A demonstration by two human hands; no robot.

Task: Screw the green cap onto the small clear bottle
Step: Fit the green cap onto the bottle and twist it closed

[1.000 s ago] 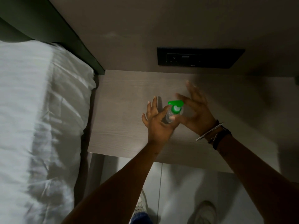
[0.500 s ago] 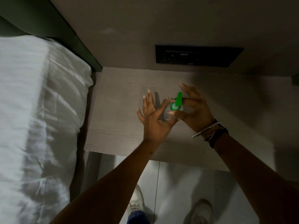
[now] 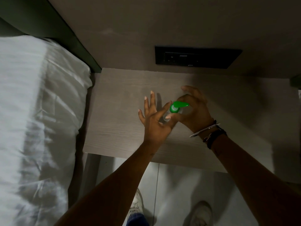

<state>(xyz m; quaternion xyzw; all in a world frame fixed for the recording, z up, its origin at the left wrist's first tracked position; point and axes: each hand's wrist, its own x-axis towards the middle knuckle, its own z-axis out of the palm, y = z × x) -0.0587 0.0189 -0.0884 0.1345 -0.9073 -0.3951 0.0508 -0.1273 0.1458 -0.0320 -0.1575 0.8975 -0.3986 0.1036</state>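
Left hand (image 3: 154, 121) pinches the small clear bottle (image 3: 166, 115); right hand (image 3: 193, 110) grips the green cap (image 3: 176, 107), spout at 3 o'clock. Twist gently, keep it straight.

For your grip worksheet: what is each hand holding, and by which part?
Left hand pinches the small clear bottle by its body; right hand grips the green cap at its collar.
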